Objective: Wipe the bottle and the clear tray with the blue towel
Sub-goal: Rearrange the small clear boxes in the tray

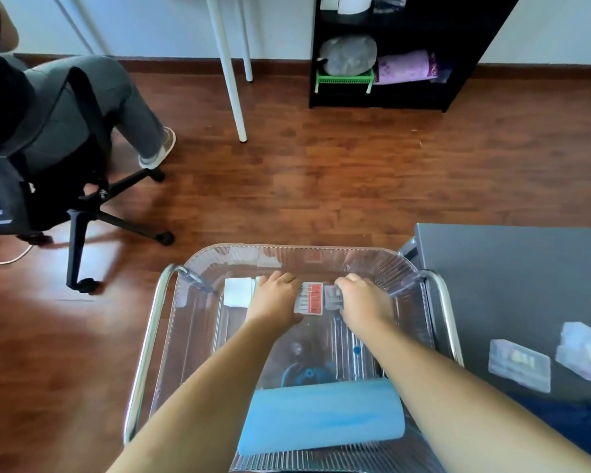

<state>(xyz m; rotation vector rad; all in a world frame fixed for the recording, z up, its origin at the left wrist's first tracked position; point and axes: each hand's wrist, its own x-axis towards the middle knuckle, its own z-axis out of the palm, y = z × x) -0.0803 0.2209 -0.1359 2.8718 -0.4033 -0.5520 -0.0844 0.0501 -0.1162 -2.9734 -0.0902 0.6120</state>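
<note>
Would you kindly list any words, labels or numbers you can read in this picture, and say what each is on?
No text here can be read.
Two packets on the dark table: print blurred.
Chair base: a mark, too small to read.
Red-backed case: no legible lettering.

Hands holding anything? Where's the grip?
Both hands hold the small clear case with red insert, left hand at its left end, right hand at its right end. The blue towel lies untouched.
</note>
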